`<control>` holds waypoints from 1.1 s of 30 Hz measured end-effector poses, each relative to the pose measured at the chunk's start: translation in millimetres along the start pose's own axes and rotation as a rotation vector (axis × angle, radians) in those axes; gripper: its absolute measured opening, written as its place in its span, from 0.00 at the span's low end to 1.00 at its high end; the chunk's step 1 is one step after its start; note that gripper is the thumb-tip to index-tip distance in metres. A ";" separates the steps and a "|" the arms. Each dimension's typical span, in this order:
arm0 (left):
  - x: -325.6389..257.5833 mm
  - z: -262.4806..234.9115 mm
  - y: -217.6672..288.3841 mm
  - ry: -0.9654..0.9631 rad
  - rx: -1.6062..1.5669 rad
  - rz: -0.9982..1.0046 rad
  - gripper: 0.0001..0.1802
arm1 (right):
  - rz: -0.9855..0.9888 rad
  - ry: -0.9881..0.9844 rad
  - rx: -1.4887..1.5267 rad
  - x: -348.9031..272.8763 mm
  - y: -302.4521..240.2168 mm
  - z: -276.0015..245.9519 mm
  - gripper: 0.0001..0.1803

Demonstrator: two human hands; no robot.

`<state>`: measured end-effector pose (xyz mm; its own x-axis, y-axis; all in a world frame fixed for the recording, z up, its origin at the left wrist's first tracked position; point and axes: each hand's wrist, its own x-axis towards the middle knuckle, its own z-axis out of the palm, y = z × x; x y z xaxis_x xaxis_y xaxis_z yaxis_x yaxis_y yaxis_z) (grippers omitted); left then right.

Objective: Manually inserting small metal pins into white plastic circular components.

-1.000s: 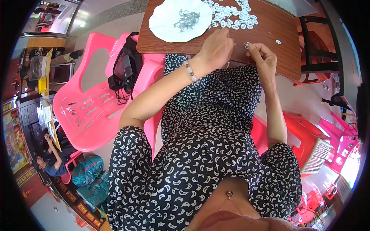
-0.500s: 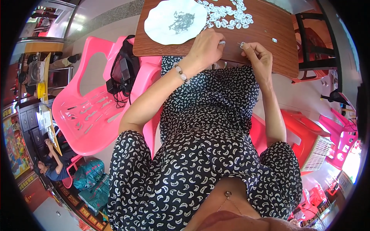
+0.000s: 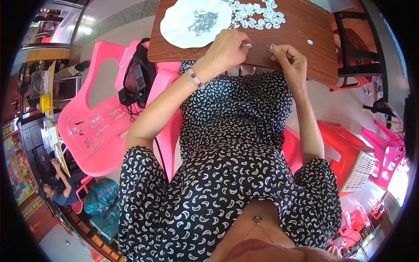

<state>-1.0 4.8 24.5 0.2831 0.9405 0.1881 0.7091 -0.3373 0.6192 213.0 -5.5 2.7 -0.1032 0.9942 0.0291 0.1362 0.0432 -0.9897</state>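
Your left hand (image 3: 229, 48), at the top middle of the frame, has its fingers curled around a little white piece (image 3: 248, 45). Your right hand (image 3: 291, 62), a bit to the right, pinches a small white loop (image 3: 273, 48) between thumb and finger. The two hands are apart, over the near edge of the brown table (image 3: 323, 61). At the top left of the table is a wavy white plate (image 3: 174, 27) with tiny grey bits (image 3: 204, 22) on it. Many white ovals (image 3: 258, 26) lie just beside it.
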 end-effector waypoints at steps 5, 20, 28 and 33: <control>-1.3 -3.2 -6.6 -0.033 -0.116 -0.053 0.11 | 0.001 -0.002 -0.005 -0.4 -0.3 0.7 0.11; -1.1 0.4 -3.2 0.000 0.012 -0.006 0.09 | -0.025 -0.002 -0.020 0.5 5.7 -0.4 0.11; -5.3 2.4 0.7 0.026 0.100 0.041 0.09 | -0.060 0.001 -0.021 0.5 5.5 1.5 0.11; -4.8 2.6 5.1 0.044 -0.053 -0.028 0.08 | -0.045 -0.004 -0.028 0.6 3.8 -0.4 0.11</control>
<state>3.0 -1.5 24.8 0.2344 0.9508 0.2024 0.6809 -0.3092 0.6639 213.8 -4.7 -1.1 -0.1136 0.9908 0.0729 0.1584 0.0906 -0.9832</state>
